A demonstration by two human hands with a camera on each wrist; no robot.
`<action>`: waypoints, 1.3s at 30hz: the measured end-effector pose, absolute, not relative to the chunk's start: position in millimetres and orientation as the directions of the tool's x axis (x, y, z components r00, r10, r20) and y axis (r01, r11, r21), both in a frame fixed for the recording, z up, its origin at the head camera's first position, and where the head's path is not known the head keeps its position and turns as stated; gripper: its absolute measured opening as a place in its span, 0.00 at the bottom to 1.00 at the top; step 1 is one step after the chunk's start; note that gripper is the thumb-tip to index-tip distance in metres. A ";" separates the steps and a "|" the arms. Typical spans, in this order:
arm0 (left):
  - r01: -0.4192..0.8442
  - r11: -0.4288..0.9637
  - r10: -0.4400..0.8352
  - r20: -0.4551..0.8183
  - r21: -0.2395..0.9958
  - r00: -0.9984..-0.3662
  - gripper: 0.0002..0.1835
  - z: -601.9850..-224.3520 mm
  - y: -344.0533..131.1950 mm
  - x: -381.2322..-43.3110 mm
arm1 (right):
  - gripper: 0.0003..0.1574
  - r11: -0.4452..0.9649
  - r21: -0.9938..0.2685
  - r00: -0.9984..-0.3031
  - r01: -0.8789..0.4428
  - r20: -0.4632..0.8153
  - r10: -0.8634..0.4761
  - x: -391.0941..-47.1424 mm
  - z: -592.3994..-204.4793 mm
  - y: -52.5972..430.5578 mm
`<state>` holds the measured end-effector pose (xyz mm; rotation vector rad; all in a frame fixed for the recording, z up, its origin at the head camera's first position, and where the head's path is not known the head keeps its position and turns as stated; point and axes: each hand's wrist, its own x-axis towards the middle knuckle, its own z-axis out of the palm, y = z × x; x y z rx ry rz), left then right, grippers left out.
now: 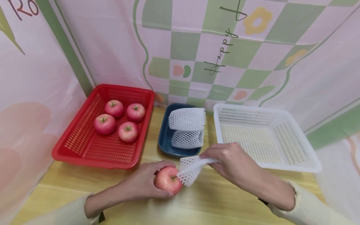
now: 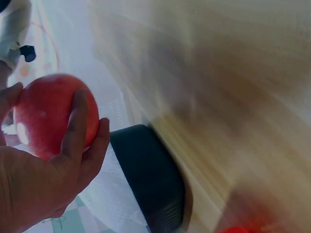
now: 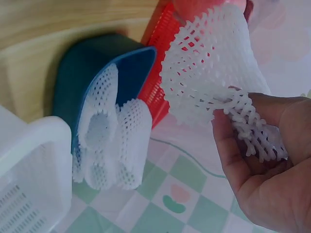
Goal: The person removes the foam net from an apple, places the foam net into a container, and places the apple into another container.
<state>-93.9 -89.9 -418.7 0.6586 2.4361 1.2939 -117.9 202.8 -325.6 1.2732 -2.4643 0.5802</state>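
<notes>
My left hand (image 1: 146, 181) grips a red apple (image 1: 168, 180) above the front of the table, its fingers and thumb curled round the sides. In the left wrist view the apple (image 2: 48, 116) shows its smooth red side between the fingers. My right hand (image 1: 233, 162) pinches one end of a white foam net sleeve (image 1: 192, 168); the flared open end lies against the apple's upper right side. In the right wrist view the gathered end of the net sleeve (image 3: 214, 63) sits between thumb and fingers of the right hand (image 3: 272, 179).
A red basket (image 1: 98, 161) with several apples stands at the left. Behind the hands, a dark blue tray (image 1: 166, 137) holds white foam net sleeves (image 1: 187, 119). A white basket (image 1: 306, 150) stands at the right, partly behind the right hand. Patterned cloth (image 1: 185, 47) hangs behind.
</notes>
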 end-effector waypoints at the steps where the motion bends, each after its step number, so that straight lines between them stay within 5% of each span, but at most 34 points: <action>1: 0.261 0.492 0.532 -0.049 0.831 -0.845 0.39 -417.9 -89.9 -94.1 | 0.21 0.529 -0.204 -0.560 -0.824 0.437 -0.704 -119.2 -323.8 202.4; 13: 0.199 0.413 0.540 -0.063 0.889 -0.840 0.40 -397.2 -112.6 -101.7 | 0.14 0.608 -0.144 -0.600 -0.781 0.446 -0.664 -152.5 -302.6 204.2; 21: 0.155 0.432 0.418 -0.045 0.888 -0.907 0.41 -380.3 -125.5 -110.3 | 0.06 0.680 -0.164 -0.690 -0.715 0.327 -0.646 -176.4 -313.0 189.9; 39: 0.068 0.570 0.221 -0.073 0.819 -0.973 0.45 -370.7 -172.2 -132.9 | 0.06 0.717 -0.209 -0.747 -0.665 0.189 -0.637 -193.0 -345.0 162.5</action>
